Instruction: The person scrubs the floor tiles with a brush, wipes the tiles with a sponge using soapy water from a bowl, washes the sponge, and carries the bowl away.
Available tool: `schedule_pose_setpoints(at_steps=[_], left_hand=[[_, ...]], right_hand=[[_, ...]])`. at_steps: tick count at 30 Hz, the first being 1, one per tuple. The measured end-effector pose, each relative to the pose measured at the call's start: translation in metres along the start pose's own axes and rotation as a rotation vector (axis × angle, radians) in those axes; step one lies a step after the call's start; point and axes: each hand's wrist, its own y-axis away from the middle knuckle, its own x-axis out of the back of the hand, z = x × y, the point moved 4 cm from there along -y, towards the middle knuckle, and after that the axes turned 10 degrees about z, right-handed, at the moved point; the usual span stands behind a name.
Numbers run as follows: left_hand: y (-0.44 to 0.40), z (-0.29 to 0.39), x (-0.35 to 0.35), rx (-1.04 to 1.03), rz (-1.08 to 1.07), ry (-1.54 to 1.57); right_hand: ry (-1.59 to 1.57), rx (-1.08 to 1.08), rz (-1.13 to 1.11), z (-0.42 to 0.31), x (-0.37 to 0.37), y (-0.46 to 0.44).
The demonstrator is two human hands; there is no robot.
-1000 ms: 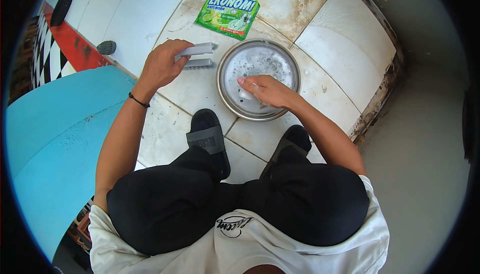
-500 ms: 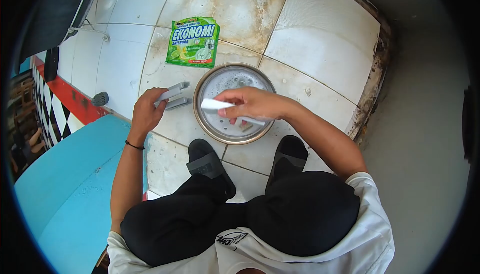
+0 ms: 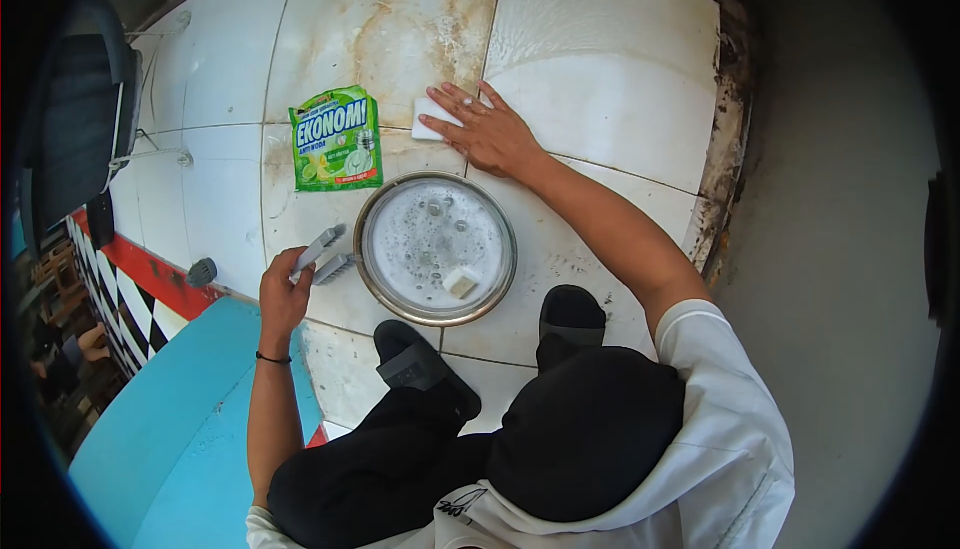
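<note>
My right hand lies with its fingers spread over a white sponge, pressing it against the stained tile beyond the basin. Part of the sponge is hidden under the fingers. My left hand is closed around a grey-and-white brush; a second bristled piece shows right below it, and I cannot tell whether the two are joined. Between my hands is a round metal basin of foamy water. A pale block sits in the foam near its front right.
A green detergent packet stands out on the tiles behind the basin. A grey round-bristled brush head is by the blue ledge. A black chair is at the left, a grey wall at the right. My sandals are in front.
My right hand has moved from above the basin to the tile behind it, bringing the sponge down onto the floor. My left hand keeps the brush beside the basin. The view has shifted.
</note>
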Motion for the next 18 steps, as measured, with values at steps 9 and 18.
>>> schedule_pose_setpoints(at_steps=[9,18], left_hand=[[-0.007,0.005,-0.008,0.07,-0.068,0.024],[-0.012,-0.01,-0.012,0.189,-0.033,0.188]], right_hand=[[0.066,-0.33,0.282,0.074,0.016,-0.012],[0.216,-0.765,0.366,0.197,0.069,0.058]])
